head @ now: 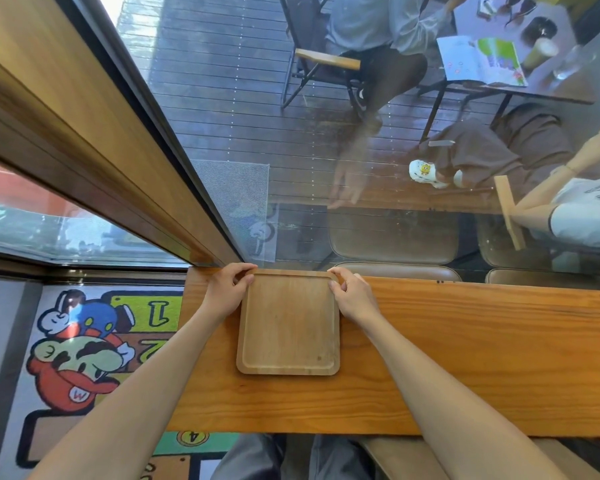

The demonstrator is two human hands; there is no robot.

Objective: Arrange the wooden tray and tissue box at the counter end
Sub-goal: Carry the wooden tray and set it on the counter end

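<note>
Wooden tray (288,323), fingers (245,280) pinching far corners

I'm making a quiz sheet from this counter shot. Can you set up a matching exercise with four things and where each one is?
Things:
1. rectangular light wooden tray
2. left hand
3. right hand
4. colourful cartoon floor rug

Places:
A. on the tray's far right corner
B. on the floor, left of the counter
C. flat on the orange-brown wooden counter, near its left end
D. on the tray's far left corner

Pairs: 1-C, 2-D, 3-A, 4-B
</note>
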